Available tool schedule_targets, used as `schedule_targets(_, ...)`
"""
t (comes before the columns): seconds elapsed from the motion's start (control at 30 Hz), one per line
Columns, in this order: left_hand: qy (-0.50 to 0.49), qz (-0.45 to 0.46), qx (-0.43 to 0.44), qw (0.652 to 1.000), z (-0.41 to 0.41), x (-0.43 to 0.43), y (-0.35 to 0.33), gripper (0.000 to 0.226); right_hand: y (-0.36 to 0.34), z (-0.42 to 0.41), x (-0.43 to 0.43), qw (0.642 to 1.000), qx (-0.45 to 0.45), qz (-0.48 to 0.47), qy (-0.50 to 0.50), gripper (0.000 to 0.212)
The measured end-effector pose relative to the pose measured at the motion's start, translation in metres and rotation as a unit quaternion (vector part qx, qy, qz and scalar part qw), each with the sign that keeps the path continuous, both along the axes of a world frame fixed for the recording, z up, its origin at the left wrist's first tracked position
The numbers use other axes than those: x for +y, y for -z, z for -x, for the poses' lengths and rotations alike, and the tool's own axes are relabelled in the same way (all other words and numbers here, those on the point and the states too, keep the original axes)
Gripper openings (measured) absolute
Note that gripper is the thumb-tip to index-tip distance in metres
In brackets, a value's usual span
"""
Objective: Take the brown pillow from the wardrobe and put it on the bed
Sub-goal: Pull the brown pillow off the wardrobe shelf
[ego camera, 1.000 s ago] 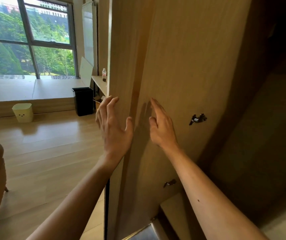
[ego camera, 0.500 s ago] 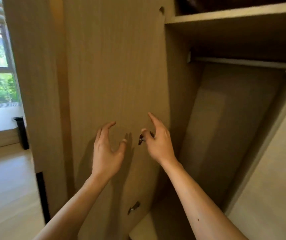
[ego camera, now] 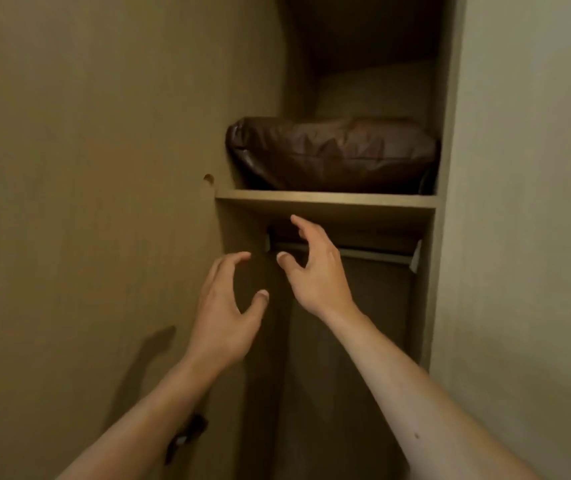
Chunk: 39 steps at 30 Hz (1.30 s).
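Note:
A dark brown leather-like pillow [ego camera: 332, 152] lies on the upper shelf [ego camera: 325, 199] of the open wardrobe, filling the shelf's width. Both hands are raised below that shelf, apart from the pillow. My left hand [ego camera: 225, 306] is open with fingers spread and curved, in front of the wardrobe's left side panel. My right hand [ego camera: 315, 271] is open too, a little higher, its fingertips just under the shelf's front edge. Neither hand holds anything. The bed is out of view.
The open wardrobe door [ego camera: 87, 202] fills the left of the view, with a dark hinge [ego camera: 187, 433] low on it. A hanging rail [ego camera: 343, 252] runs under the shelf. A pale wall panel [ego camera: 526, 220] stands on the right.
The view has swung up and right from the door to the wardrobe's inside, so the pillow on the shelf has come into sight. Both hands have risen toward the shelf.

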<state>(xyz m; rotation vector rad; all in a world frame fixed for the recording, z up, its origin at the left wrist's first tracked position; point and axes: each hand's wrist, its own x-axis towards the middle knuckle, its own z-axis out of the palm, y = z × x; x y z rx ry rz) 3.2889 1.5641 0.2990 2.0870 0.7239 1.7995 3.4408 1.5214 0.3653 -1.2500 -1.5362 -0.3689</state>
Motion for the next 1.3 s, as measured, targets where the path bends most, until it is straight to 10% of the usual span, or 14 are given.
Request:
schedule_targets(0.2,0.006,-0.068,0.018,0.998,-0.03,0.039,-0.077,0.058,-0.109,-0.015,0.017,0.977,-0.121,-0.063,0.163,0.066)
schedule_targets(0.73,0.025,-0.071,-0.018,0.997,-0.071,0.109,-0.182,0.056,-0.192,-0.052,0.076,0.774,-0.299,-0.031,0.558,0.059)
schedule_targets(1.3,-0.011,-0.101,-0.037,0.994,-0.017,0.086,-0.189,0.045,-0.193,-0.012,0.032,0.794,-0.326,-0.104,0.502,0.011)
